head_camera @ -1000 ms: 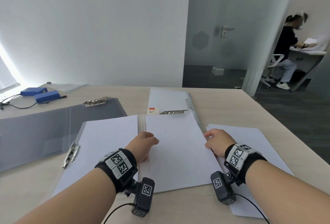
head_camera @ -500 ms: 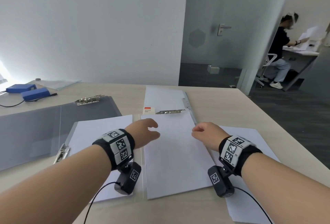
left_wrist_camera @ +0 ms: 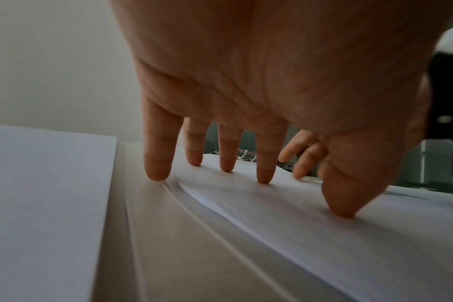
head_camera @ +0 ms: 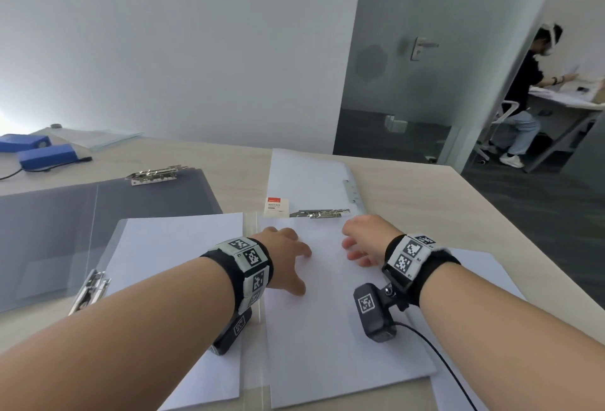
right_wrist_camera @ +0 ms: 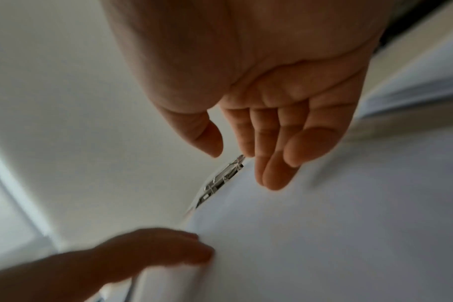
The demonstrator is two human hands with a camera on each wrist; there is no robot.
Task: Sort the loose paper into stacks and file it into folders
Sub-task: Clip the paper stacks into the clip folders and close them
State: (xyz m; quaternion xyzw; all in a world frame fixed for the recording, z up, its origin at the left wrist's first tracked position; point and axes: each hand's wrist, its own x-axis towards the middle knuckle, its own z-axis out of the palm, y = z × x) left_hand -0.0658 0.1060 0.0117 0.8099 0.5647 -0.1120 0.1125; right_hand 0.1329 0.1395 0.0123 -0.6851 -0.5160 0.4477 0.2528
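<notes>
Head view: the left hand (head_camera: 284,256) presses spread fingertips on the white stack of paper sheets (head_camera: 330,306) in the open clear plastic folder (head_camera: 252,279); its silver metal spring clip (head_camera: 319,213) lies at the stack's far end, nearest the right hand (head_camera: 363,240)

Left wrist view: straight fingers (left_wrist_camera: 157,155) pin the top sheets, which ripple, long axis running near to far

Right wrist view: the right hand hovers open and empty, fingertips just near the clip (right_wrist_camera: 221,180)
</notes>
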